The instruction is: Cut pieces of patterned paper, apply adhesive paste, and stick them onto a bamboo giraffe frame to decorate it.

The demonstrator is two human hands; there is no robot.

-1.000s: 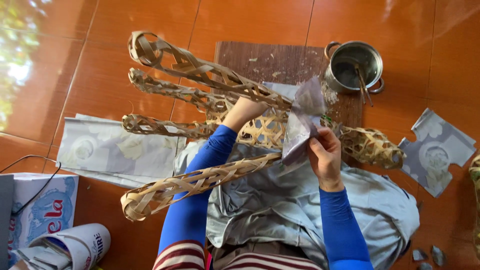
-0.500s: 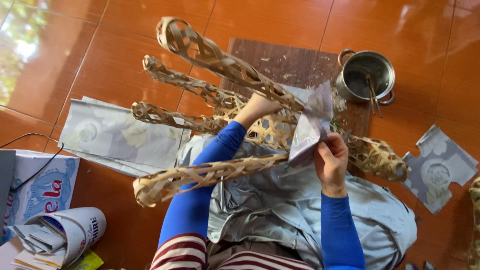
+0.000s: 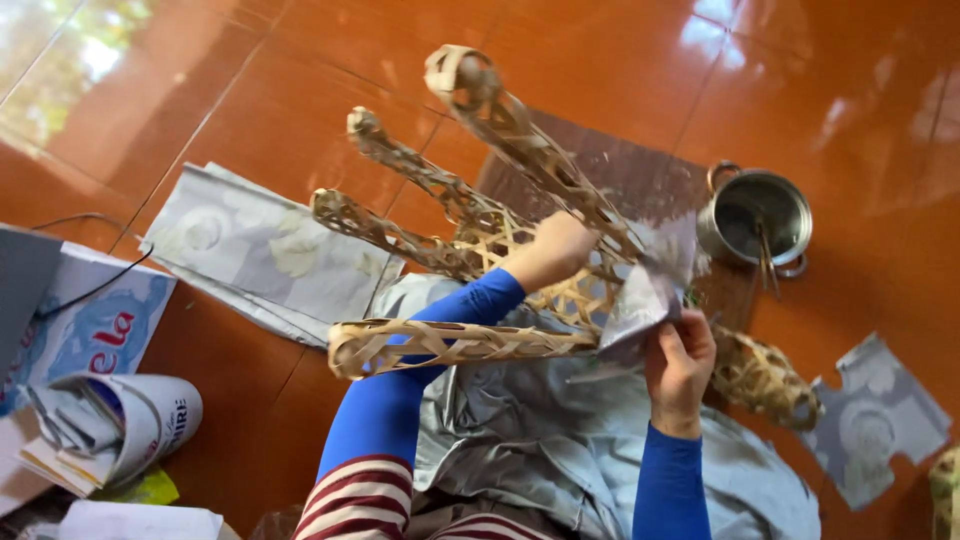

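Observation:
A woven bamboo frame (image 3: 470,230) with several long open-weave legs stands tipped over my lap, legs pointing left and up. My left hand (image 3: 558,250), in a blue sleeve, reaches into the frame's body and grips the weave. My right hand (image 3: 678,368) pinches a piece of grey patterned paper (image 3: 645,285) against the frame's right side. Grey patterned paper (image 3: 520,440) is spread over my lap beneath the frame.
A metal pot (image 3: 757,215) with a stick in it stands on a dark mat (image 3: 640,175) on the orange tiled floor. Grey paper sheets lie at left (image 3: 250,250) and right (image 3: 875,420). Rolled papers (image 3: 115,425) and a cable (image 3: 90,290) lie at far left.
The view has shifted, so the frame and pot sit further right and lower. My right hand has kept the paper piece pressed at the frame's side; my left hand stays inside the weave.

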